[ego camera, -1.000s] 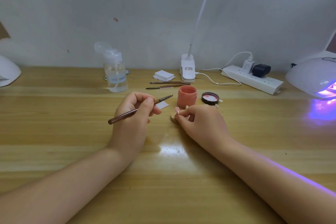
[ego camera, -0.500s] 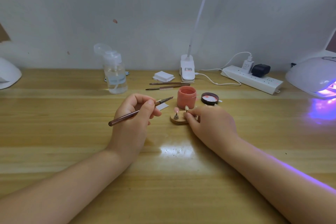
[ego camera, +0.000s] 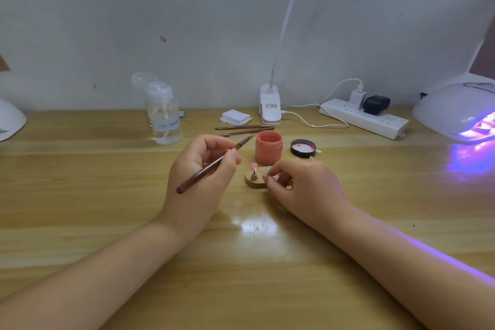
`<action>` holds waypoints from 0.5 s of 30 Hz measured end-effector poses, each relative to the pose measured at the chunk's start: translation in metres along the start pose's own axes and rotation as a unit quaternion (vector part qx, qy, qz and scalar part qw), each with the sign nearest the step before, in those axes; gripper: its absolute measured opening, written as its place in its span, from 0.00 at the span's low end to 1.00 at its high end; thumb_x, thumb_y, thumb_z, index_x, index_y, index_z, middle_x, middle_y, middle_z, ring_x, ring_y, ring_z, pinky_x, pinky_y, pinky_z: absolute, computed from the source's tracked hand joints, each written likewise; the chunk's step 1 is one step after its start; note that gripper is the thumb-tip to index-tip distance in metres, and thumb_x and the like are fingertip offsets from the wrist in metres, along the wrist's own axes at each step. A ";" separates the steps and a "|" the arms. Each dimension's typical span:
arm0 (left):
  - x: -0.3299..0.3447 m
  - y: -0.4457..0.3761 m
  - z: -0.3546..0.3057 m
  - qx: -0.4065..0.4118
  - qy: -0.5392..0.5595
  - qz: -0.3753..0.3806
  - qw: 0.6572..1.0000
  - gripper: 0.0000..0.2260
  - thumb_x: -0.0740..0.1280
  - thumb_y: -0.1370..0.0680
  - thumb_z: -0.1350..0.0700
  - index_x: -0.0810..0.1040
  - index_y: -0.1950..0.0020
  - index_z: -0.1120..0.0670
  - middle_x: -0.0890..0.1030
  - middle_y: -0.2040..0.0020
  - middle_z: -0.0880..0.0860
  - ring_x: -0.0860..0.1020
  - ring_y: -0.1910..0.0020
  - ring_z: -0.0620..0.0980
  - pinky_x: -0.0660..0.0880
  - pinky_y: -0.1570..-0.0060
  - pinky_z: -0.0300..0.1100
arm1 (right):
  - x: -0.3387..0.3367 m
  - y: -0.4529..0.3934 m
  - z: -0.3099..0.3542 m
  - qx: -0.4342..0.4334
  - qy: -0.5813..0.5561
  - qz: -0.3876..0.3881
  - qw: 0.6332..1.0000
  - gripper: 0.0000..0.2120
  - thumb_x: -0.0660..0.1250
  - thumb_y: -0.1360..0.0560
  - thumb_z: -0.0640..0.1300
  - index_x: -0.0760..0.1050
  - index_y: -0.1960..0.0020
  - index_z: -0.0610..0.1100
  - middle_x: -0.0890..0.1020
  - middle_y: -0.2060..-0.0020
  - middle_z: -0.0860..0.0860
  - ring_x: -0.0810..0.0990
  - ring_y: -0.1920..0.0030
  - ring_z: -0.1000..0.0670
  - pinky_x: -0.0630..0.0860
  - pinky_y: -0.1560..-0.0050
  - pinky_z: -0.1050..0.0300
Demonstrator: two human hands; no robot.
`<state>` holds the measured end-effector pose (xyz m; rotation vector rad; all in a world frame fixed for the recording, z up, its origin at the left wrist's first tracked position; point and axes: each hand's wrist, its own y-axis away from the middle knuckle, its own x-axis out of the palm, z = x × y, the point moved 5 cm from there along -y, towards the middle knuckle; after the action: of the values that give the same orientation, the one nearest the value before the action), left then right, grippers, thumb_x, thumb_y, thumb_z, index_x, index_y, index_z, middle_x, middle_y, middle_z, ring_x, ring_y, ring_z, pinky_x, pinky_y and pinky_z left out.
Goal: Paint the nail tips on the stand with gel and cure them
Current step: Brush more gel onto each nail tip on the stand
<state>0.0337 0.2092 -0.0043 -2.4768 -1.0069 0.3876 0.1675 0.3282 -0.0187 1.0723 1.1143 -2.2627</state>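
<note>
The person's left hand (ego camera: pixel 199 174) holds a thin brown brush (ego camera: pixel 214 165), fingers (ego camera: pixel 214 142) curled round the handle and the thumb pinching it from the near side. The brush slants, bristle end up and away toward an open pink gel jar (ego camera: pixel 268 147), handle end pointing down to the left. It touches neither the jar nor the stand.

The small round wooden stand (ego camera: pixel 254 182) sits on the tabletop (ego camera: pixel 107 195) between the two hands, just in front of the jar. A little metal post on it carries a pink nail tip (ego camera: pixel 253 166). The right hand (ego camera: pixel 305 187) rests at the stand's right edge and hides that side of it; its thumb and forefinger pinch something small and pale there, too blurred to make out clearly.

The jar's black lid (ego camera: pixel 303 148) lies upturned just right of the jar. Behind the jar lie two more brushes (ego camera: pixel 245 130), a stack of white pads (ego camera: pixel 235 117) and a white clip lamp (ego camera: pixel 270 107). A clear pump bottle (ego camera: pixel 164 115) stands to the left, and a white power strip (ego camera: pixel 367 118) runs along the back right. At the far right a white curing lamp (ego camera: pixel 455 110) glows purple onto the wood.
</note>
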 end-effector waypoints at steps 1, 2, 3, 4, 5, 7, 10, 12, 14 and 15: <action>0.002 -0.006 -0.004 0.004 -0.011 0.003 1.000 0.06 0.69 0.23 0.61 0.80 0.54 0.50 0.85 0.60 0.47 0.81 0.62 0.40 0.76 0.61 0.32 | -0.001 0.001 0.000 -0.001 -0.007 0.001 1.000 0.06 0.68 0.26 0.51 0.81 0.54 0.50 0.84 0.64 0.55 0.81 0.59 0.51 0.76 0.60 0.53; 0.004 -0.014 -0.009 0.009 -0.027 0.002 1.000 0.06 0.70 0.24 0.62 0.80 0.55 0.50 0.84 0.62 0.45 0.81 0.63 0.39 0.76 0.62 0.31 | -0.001 0.001 0.000 -0.002 -0.015 0.000 1.000 0.06 0.68 0.26 0.50 0.81 0.55 0.50 0.84 0.63 0.55 0.81 0.59 0.52 0.76 0.59 0.53; 0.006 -0.023 -0.014 0.016 -0.045 0.002 0.999 0.07 0.70 0.25 0.62 0.81 0.57 0.50 0.84 0.63 0.43 0.81 0.64 0.38 0.75 0.63 0.31 | -0.001 0.001 0.000 -0.003 -0.024 -0.001 1.000 0.05 0.68 0.26 0.50 0.81 0.55 0.50 0.84 0.63 0.55 0.81 0.60 0.53 0.77 0.59 0.54; 0.008 -0.032 -0.019 0.024 -0.066 0.002 0.998 0.08 0.70 0.25 0.62 0.82 0.58 0.49 0.84 0.64 0.43 0.81 0.64 0.39 0.76 0.63 0.32 | -0.001 0.001 0.000 -0.004 -0.032 -0.003 0.999 0.05 0.69 0.27 0.49 0.81 0.55 0.49 0.84 0.63 0.56 0.80 0.61 0.55 0.76 0.59 0.54; 0.011 -0.040 -0.024 0.030 -0.085 0.003 0.996 0.08 0.70 0.25 0.62 0.82 0.59 0.49 0.84 0.65 0.44 0.81 0.64 0.42 0.77 0.62 0.36 | -0.001 0.001 -0.001 -0.004 -0.040 -0.004 0.999 0.04 0.70 0.27 0.49 0.81 0.56 0.49 0.84 0.63 0.56 0.78 0.64 0.56 0.76 0.60 0.55; 0.020 -0.059 -0.032 0.045 -0.150 0.011 0.988 0.06 0.68 0.25 0.60 0.82 0.61 0.54 0.84 0.66 0.53 0.82 0.64 0.51 0.78 0.62 0.45 | 0.000 0.001 -0.002 -0.004 -0.056 -0.007 0.998 0.02 0.71 0.29 0.47 0.81 0.57 0.49 0.83 0.65 0.57 0.74 0.68 0.60 0.75 0.61 0.58; 0.038 -0.087 -0.037 0.049 -0.279 0.067 0.957 0.09 0.64 0.25 0.60 0.79 0.62 0.63 0.82 0.64 0.61 0.79 0.64 0.56 0.74 0.60 0.51 | 0.000 0.001 -0.004 -0.005 -0.078 -0.015 0.997 0.01 0.72 0.30 0.46 0.81 0.59 0.50 0.79 0.68 0.60 0.74 0.69 0.66 0.69 0.65 0.67; 0.052 -0.101 -0.035 0.024 -0.336 0.124 0.934 0.09 0.63 0.26 0.60 0.78 0.62 0.64 0.81 0.63 0.60 0.76 0.65 0.55 0.72 0.65 0.49 | 0.001 0.001 -0.004 -0.011 -0.086 -0.016 0.996 0.01 0.72 0.30 0.45 0.81 0.59 0.49 0.78 0.68 0.60 0.74 0.67 0.69 0.66 0.66 0.71; 0.062 -0.109 -0.029 -0.011 -0.369 0.154 0.916 0.09 0.63 0.26 0.61 0.74 0.66 0.62 0.75 0.69 0.56 0.70 0.70 0.52 0.65 0.70 0.43 | 0.001 0.002 -0.003 -0.021 -0.085 -0.012 0.996 0.01 0.72 0.29 0.44 0.80 0.58 0.49 0.78 0.68 0.60 0.74 0.67 0.68 0.67 0.66 0.70; 0.066 -0.111 -0.026 -0.029 -0.374 0.162 0.913 0.10 0.62 0.27 0.62 0.70 0.69 0.59 0.71 0.72 0.54 0.67 0.72 0.51 0.62 0.72 0.41 | 0.002 0.002 -0.002 -0.024 -0.082 -0.010 0.996 0.01 0.72 0.29 0.45 0.80 0.58 0.49 0.79 0.67 0.59 0.74 0.69 0.67 0.69 0.65 0.67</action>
<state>0.0250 0.3202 0.0669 -2.5829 -0.8479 1.5157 0.1687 0.3285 -0.0223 0.8423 1.1091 -2.2822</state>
